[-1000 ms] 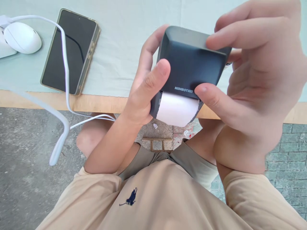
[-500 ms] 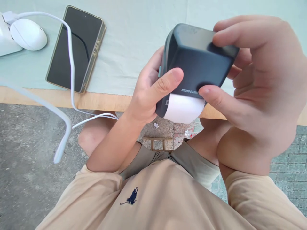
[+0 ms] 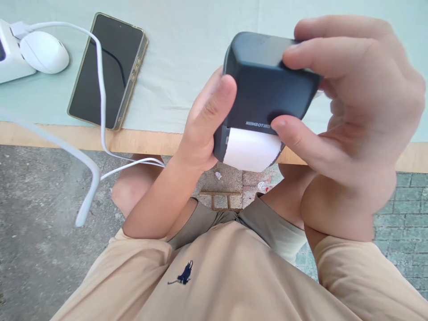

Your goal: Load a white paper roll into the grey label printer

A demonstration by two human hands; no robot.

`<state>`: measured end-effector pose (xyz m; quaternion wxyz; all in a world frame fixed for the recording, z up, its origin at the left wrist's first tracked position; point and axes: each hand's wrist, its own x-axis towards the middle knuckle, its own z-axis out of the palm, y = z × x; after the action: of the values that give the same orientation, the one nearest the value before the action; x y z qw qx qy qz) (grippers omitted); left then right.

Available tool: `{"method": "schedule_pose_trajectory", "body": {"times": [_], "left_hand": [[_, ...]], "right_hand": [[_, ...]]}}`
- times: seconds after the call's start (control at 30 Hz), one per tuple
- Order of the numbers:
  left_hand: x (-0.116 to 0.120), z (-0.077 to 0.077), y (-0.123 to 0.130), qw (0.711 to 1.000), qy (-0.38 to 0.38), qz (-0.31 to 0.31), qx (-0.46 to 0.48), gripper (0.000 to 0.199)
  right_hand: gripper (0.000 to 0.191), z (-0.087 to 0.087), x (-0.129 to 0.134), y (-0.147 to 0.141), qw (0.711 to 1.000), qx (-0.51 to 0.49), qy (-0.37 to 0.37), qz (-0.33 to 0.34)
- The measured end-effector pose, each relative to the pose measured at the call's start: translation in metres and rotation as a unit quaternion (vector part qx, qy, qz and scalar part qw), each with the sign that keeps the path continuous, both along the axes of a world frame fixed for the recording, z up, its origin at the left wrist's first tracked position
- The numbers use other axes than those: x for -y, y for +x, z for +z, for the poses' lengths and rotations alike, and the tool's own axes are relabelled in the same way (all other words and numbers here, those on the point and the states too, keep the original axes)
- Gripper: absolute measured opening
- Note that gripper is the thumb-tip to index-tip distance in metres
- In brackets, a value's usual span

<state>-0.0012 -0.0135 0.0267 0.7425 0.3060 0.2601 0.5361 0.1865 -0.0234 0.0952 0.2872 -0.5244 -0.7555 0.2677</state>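
Note:
A dark label printer (image 3: 267,89) marked NIIMBOT is held up over the table's near edge. White label paper (image 3: 252,150) sticks out of its slot on the side facing me. My left hand (image 3: 205,118) grips the printer's left side, thumb along the edge and the other fingers mostly hidden behind it. On the right, my right hand (image 3: 354,98) has its thumb at the front by the lettering and fingertips on the top face, so the printer's right end sits between them.
On the pale cloth (image 3: 187,40) lie a phone (image 3: 105,71), a white computer mouse (image 3: 45,52) and a white device (image 3: 11,58) at the left edge. A white cable (image 3: 101,84) crosses the phone and drops over the wooden table edge (image 3: 147,141). Another white cable (image 3: 73,156) hangs in the left foreground.
The printer and both hands have shifted slightly left. My left thumb has slid from the printer's front face to its left edge. The right fingers have moved a little along the top.

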Motion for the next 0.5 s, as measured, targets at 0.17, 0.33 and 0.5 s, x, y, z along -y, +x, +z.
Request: {"method": "schedule_pose_trajectory", "body": {"times": [0.17, 0.33, 0.5], "left_hand": [[-0.003, 0.003, -0.001, 1.0, -0.015, -0.001, -0.018, 0.047], [-0.003, 0.001, 0.0, 0.999, -0.015, 0.003, -0.036, 0.042], [-0.002, 0.003, 0.0, 0.996, -0.016, 0.035, -0.076, 0.038]], "right_hand": [[0.038, 0.001, 0.001, 0.007, 0.999, 0.025, 0.001, -0.02], [0.027, 0.004, -0.003, -0.016, 0.992, 0.073, 0.1, -0.003], [0.027, 0.0, -0.007, -0.016, 0.988, 0.081, 0.11, 0.069]]}}
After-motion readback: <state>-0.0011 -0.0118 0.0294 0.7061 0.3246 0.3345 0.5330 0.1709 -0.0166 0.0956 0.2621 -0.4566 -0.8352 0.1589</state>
